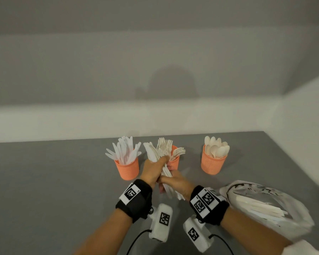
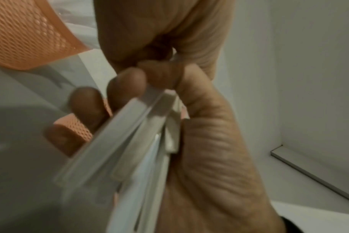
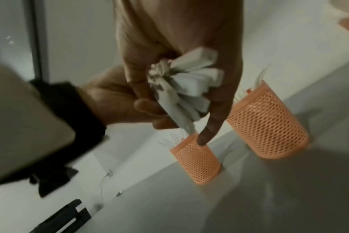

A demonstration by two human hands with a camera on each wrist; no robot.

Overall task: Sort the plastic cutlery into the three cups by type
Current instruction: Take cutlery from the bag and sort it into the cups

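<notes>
Both forearms reach forward over the table's middle, wrists close together. The left hand (image 1: pixel 153 169) curls tight, thumb up. The right hand (image 1: pixel 175 183) curls just beneath, touching it.

Knife cup (image 1: pixel 127 169) left, fork cup (image 1: pixel 174 161) middle, spoon cup (image 1: pixel 213 163) right.

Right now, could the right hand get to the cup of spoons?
Probably yes, but not freely: the right hand helps the left hand hold a bundle of cutlery. The table between it and the cup of spoons is bare.
</notes>
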